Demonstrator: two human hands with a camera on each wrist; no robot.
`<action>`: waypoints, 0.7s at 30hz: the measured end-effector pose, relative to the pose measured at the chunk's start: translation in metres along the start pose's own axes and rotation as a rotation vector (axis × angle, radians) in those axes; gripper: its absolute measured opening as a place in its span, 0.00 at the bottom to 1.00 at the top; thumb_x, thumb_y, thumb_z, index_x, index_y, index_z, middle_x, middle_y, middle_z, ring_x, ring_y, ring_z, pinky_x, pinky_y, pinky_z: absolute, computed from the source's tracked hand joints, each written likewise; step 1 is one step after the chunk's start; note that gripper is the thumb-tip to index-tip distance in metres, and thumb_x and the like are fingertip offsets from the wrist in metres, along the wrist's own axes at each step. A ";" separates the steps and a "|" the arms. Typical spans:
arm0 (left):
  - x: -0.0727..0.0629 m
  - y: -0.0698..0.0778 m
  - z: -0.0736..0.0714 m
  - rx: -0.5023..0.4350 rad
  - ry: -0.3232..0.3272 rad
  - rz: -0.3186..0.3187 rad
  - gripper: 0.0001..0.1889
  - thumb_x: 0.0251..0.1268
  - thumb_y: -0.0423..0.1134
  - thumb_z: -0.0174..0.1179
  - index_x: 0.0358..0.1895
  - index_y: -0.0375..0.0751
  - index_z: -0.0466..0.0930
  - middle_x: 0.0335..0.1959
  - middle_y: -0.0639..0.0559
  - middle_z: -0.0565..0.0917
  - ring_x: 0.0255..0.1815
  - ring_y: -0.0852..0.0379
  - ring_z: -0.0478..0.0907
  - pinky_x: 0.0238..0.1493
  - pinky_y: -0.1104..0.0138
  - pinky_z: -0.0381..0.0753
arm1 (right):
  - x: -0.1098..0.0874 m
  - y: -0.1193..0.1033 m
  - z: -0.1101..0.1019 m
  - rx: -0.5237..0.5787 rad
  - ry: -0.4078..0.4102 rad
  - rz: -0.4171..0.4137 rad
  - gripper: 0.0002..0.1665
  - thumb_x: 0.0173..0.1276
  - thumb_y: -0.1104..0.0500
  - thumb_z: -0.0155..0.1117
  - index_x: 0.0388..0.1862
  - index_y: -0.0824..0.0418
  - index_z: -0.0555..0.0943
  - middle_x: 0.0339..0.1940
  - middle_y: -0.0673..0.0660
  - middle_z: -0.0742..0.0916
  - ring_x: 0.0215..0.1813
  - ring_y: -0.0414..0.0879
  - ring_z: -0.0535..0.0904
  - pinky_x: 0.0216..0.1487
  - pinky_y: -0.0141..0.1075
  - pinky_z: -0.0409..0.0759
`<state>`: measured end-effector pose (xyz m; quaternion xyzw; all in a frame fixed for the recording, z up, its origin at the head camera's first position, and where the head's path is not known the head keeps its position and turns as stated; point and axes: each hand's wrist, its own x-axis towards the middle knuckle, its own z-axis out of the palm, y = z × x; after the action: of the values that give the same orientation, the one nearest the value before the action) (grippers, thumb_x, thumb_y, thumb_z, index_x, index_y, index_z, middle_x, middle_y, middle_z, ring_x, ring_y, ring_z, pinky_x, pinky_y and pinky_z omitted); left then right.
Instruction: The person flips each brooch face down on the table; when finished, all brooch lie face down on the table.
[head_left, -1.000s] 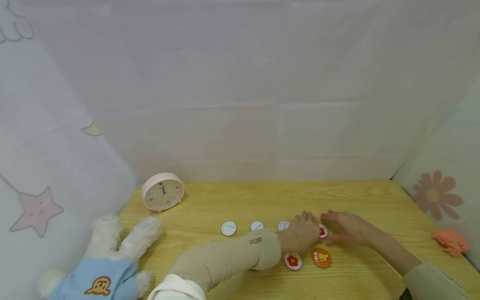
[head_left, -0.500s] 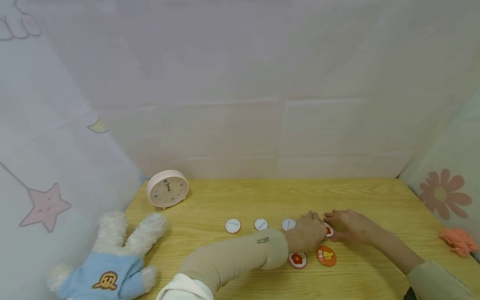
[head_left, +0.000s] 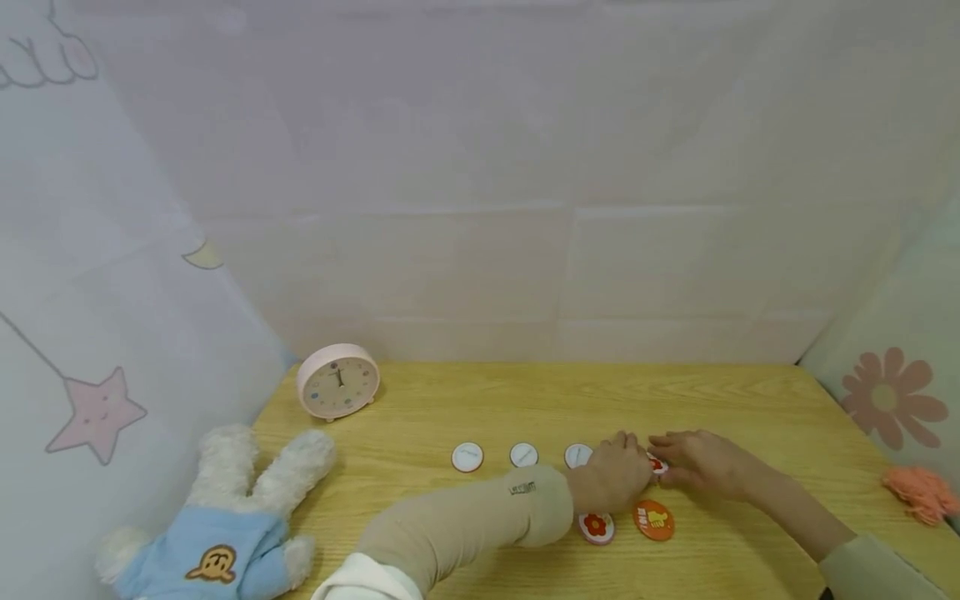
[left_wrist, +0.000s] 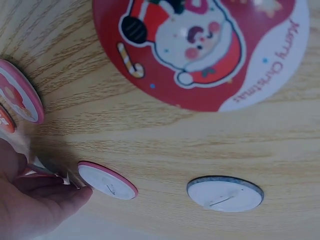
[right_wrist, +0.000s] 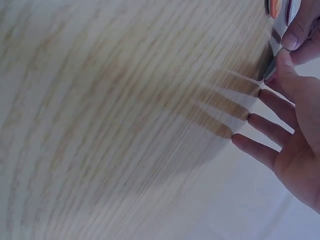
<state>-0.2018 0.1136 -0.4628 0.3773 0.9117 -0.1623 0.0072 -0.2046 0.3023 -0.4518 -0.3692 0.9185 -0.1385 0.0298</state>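
Observation:
A badge with a red flower (head_left: pixel 657 465) stands tilted on the wooden table between both hands. My left hand (head_left: pixel 617 472) pinches its left side, hiding part of it. My right hand (head_left: pixel 708 465) holds the opposite edge between thumb and index finger; the other fingers extend apart in the right wrist view. To the left, several badges lie in a row with white pin backs up, among them one nearest the left hand (left_wrist: pixel 107 181) and another (left_wrist: pixel 225 194). Closer to me lie a second red-flower badge (head_left: pixel 597 527) and an orange thumbs-up badge (head_left: pixel 654 520).
A large red "Merry Christmas" badge (left_wrist: pixel 200 55) lies under the left forearm, hidden in the head view. A pink clock (head_left: pixel 339 382) stands at the back left. A plush toy in blue (head_left: pixel 217 542) lies front left, and coral yarn (head_left: pixel 921 493) sits at the right edge.
The flower badge between the hands has tipped up, showing less of its face. My right fingers have come closer to it. The head view has shifted slightly.

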 end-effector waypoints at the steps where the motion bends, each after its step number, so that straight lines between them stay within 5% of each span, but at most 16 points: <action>1: 0.000 0.000 0.001 0.004 0.001 0.000 0.26 0.75 0.60 0.40 0.62 0.49 0.74 0.55 0.56 0.74 0.59 0.62 0.69 0.54 0.70 0.75 | 0.000 0.000 0.000 0.009 0.005 -0.006 0.27 0.74 0.47 0.57 0.55 0.69 0.82 0.57 0.69 0.81 0.56 0.70 0.77 0.51 0.64 0.74; 7: -0.001 -0.002 0.002 0.035 0.016 -0.028 0.24 0.74 0.60 0.43 0.61 0.50 0.73 0.50 0.58 0.75 0.51 0.63 0.70 0.50 0.72 0.76 | 0.002 0.000 0.001 0.047 0.084 -0.046 0.17 0.75 0.56 0.56 0.50 0.66 0.85 0.50 0.64 0.86 0.49 0.61 0.83 0.47 0.56 0.80; 15: 0.001 -0.007 0.006 0.050 0.006 -0.063 0.34 0.70 0.56 0.51 0.74 0.42 0.60 0.69 0.50 0.67 0.70 0.55 0.64 0.62 0.67 0.71 | 0.006 -0.004 0.009 -0.052 0.285 -0.020 0.05 0.69 0.63 0.63 0.36 0.58 0.86 0.33 0.46 0.86 0.36 0.40 0.82 0.36 0.37 0.82; 21: 0.002 -0.007 0.006 0.043 0.006 -0.068 0.37 0.66 0.54 0.58 0.74 0.43 0.60 0.70 0.51 0.67 0.70 0.56 0.64 0.62 0.66 0.71 | 0.008 -0.005 0.015 -0.028 0.336 0.031 0.05 0.68 0.64 0.65 0.34 0.56 0.85 0.30 0.43 0.84 0.33 0.36 0.79 0.32 0.34 0.80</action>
<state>-0.2088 0.1082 -0.4671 0.3464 0.9204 -0.1808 -0.0090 -0.2050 0.2896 -0.4645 -0.3272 0.9179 -0.1850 -0.1274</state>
